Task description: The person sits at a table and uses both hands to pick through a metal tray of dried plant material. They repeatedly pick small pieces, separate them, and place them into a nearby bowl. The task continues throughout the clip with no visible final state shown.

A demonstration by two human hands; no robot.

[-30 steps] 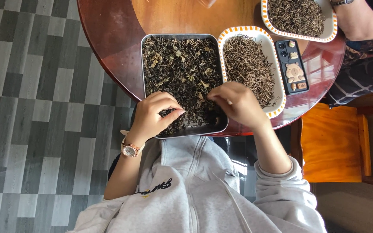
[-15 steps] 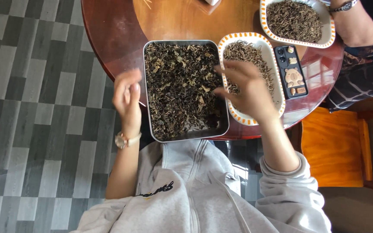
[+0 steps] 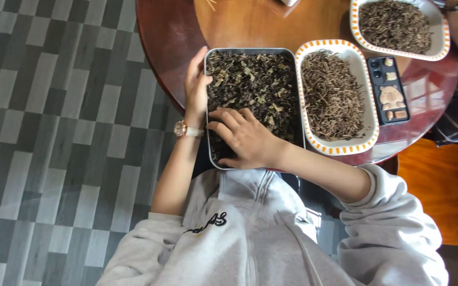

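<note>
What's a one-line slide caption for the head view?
Left hand steadies a metal tray of dried leaves; right hand spreads them.

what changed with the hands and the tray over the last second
The left hand moved from the tray's near end, out past its left side, and now rests on the left rim of the metal tray. The right hand went out toward the oval dish, then came back and lies flat on the dried leaves at the near end. Tray, dish and phone kept their places on the table.
</note>
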